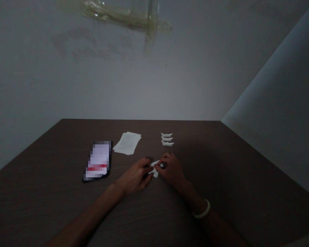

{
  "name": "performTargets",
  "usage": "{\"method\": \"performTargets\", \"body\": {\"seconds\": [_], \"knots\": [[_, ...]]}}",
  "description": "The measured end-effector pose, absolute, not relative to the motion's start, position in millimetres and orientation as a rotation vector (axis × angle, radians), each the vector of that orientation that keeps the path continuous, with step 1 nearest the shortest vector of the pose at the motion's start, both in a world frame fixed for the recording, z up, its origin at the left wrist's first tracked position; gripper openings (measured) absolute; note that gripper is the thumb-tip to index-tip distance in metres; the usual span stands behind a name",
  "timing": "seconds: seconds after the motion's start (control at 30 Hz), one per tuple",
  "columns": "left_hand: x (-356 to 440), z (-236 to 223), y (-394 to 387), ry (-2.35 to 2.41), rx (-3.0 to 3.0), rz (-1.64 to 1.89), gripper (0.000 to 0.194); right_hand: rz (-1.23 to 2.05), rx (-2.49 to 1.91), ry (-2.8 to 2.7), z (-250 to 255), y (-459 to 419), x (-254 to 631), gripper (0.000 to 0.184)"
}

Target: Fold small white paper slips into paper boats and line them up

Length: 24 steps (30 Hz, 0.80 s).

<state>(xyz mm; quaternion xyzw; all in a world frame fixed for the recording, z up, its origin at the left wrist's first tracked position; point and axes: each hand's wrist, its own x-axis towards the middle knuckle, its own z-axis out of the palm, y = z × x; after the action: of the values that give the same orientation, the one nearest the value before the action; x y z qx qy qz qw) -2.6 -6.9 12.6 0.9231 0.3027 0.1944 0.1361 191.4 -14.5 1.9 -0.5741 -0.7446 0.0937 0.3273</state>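
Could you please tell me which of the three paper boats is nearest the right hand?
The front boat, lowest in the picture, is nearest the right hand; the middle boat and back boat lie farther off, toward the wall.

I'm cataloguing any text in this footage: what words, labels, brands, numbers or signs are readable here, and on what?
No text can be read.
Stack of sheets: printed lines, too small to read.
Phone: screen pixelated, unreadable.
Three paper boats: nothing legible.
Small white paper: nothing legible.
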Motion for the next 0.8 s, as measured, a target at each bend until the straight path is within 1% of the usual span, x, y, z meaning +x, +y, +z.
{"method": "performTargets", "body": {"seconds": [0.6, 0.8], "knots": [[-4, 10, -6, 0.906, 2.680, 0.526, 0.023, 0.223, -1.545, -1.933, -3, -11, 206, 0.008], [-5, 7, -5, 0.876, 2.675, 0.576, 0.023, 0.194, -1.546, -1.947, -3, -8, 209, 0.009]]}}
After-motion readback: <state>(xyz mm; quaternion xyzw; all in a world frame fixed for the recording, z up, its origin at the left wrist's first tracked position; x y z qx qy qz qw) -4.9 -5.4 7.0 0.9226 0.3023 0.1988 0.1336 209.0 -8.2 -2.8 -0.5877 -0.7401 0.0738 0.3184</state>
